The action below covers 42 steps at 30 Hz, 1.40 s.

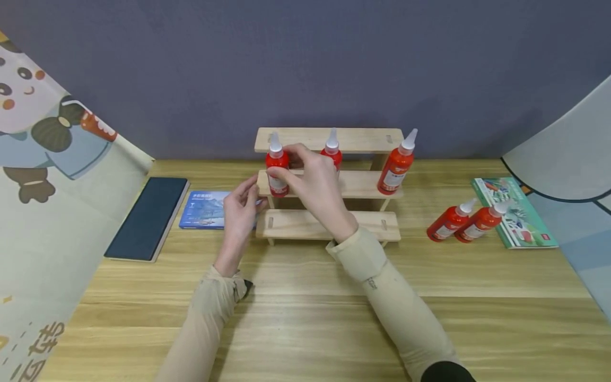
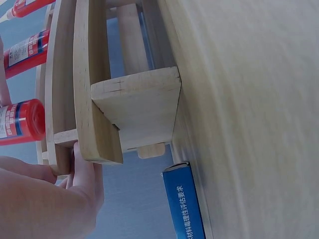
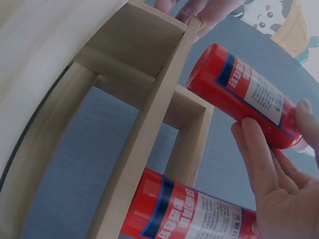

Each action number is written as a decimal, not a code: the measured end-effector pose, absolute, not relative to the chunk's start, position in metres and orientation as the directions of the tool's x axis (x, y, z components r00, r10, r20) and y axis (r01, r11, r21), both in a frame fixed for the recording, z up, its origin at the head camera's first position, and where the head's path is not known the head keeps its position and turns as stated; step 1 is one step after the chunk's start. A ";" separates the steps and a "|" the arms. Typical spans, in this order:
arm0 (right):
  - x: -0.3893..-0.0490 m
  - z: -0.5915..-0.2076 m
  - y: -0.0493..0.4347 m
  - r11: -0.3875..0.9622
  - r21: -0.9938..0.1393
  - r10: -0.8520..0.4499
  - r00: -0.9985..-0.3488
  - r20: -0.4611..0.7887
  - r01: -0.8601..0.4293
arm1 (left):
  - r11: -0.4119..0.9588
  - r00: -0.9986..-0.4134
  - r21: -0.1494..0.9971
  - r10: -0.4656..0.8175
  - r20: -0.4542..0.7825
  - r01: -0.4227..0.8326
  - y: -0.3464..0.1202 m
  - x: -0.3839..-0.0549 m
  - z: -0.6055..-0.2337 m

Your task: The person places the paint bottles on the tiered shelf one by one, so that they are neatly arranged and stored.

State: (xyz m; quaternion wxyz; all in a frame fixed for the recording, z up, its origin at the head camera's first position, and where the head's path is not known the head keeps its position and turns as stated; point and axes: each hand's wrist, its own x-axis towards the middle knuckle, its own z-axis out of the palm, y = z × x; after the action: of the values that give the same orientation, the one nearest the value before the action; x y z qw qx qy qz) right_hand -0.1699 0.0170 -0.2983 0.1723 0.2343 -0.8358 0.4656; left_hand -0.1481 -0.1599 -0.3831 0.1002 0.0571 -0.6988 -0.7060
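- The wood table (image 1: 296,313) lies in front of the wooden shelf (image 1: 291,225) and under it. The shelf has three steps.
- Two red bottles (image 1: 447,224) stand on the table to the right of the shelf, close together. They have pointy white tops.
- A green book (image 1: 525,215) lies farther right of the shelf.
- A dark notebook (image 1: 148,218) lies well to the left of the shelf.
- A blue box (image 1: 202,209) lies just left of the shelf.
- The left hand (image 1: 241,209) pinches the left end of the shelf's middle step.
- The right hand (image 1: 317,178) grips a red bottle with thumb and fingers.
- That held bottle (image 1: 278,185) is upright, just above the left part of the shelf's middle step, and its bottom is a little apart from the wood.
- Another bottle (image 1: 331,155) stands at the middle of that step, partly hidden by the right hand.
- One more bottle (image 1: 395,170) stands near the right end of that same step.
- A blue-gray wall (image 1: 305,63) is behind the shelf.
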 end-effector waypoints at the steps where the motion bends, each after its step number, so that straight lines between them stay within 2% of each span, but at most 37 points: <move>1: -0.171 -0.298 0.016 0.460 -0.695 -0.230 -0.830 0.508 -0.553 | -0.001 -0.973 0.998 -0.221 0.063 0.065 -0.160 -0.148 -0.383; 17: -0.181 -0.304 0.004 0.489 -0.667 -0.238 -0.821 0.518 -0.562 | 0.016 -0.971 0.998 -0.228 0.067 0.065 -0.160 -0.149 -0.386; 31: -0.180 -0.303 0.001 0.542 -0.650 -0.245 -0.840 0.484 -0.533 | 0.021 -0.972 0.998 -0.226 0.064 0.061 -0.160 -0.148 -0.386; 42: -0.167 -0.299 0.011 0.467 -0.738 -0.222 -0.872 0.436 -0.487 | 0.014 -0.974 0.998 -0.217 0.065 0.064 -0.160 -0.149 -0.386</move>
State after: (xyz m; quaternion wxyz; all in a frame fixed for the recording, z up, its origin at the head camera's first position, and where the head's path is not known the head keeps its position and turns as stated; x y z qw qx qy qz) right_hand -0.1673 0.0110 -0.2989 0.1405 0.2099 -0.8447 0.4718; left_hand -0.1485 -0.1605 -0.3857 0.1005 0.0544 -0.7048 -0.7002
